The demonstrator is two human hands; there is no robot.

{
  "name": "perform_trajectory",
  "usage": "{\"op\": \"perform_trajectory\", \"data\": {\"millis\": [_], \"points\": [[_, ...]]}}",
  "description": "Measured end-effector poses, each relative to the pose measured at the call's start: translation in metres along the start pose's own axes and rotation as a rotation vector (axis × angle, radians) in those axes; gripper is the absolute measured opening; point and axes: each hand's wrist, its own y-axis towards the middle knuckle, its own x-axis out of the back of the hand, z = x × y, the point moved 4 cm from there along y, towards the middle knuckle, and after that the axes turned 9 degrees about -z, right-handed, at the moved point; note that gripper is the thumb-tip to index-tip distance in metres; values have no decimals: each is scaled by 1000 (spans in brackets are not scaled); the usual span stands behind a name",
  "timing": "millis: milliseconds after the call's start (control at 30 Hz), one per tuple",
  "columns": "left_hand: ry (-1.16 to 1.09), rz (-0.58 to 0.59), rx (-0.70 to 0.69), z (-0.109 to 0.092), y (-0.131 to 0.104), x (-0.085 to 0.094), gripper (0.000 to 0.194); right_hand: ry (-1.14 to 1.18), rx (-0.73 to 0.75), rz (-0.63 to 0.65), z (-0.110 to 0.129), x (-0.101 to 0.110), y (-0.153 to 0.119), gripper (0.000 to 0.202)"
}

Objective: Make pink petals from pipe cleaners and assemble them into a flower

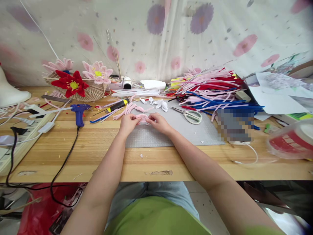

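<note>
Between both hands is a curved pink pipe cleaner piece (142, 116), held over the grey cutting mat (151, 137). My left hand (129, 124) pinches its left end, and my right hand (157, 122) pinches the right end. Just beyond the fingers lie a pink petal shape (139, 108) and white petal shapes (161, 105). Loose pink strips (124, 111) rest beside my left hand. Green-handled scissors (192, 117) lie on the mat to the right of my right hand.
A blue glue gun (79, 114) with a black cord stands at the left, near a power strip (22, 140). Behind are a red flower (70, 85), a yellow-black cutter (117, 106) and a pipe cleaner pile (210, 88). A cup (293, 140) is at the far right.
</note>
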Motion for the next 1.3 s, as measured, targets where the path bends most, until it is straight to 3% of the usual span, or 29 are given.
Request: {"op": "perform_trajectory", "data": {"millis": [133, 300, 600, 833, 1000, 1200, 1300], "points": [[31, 31, 8, -5, -2, 1, 21, 19, -3, 13, -1, -1, 1, 22], [-147, 14, 77, -17, -6, 3, 24, 15, 66, -7, 2, 0, 2, 23], [-49, 20, 81, -10, -4, 2, 24, 37, 80, -33, 5, 5, 3, 30], [-177, 33, 125, -19, -8, 2, 27, 104, 56, -6, 3, 7, 3, 32], [-175, 121, 158, -19, -5, 8, 32, 227, -57, -12, -5, 8, 4, 39], [-211, 256, 69, -18, -7, 3, 35, 358, -128, 16, -5, 10, 3, 41], [-277, 320, 127, -19, -12, 1, 37, 417, -155, 45, -2, 10, 2, 42]]}}
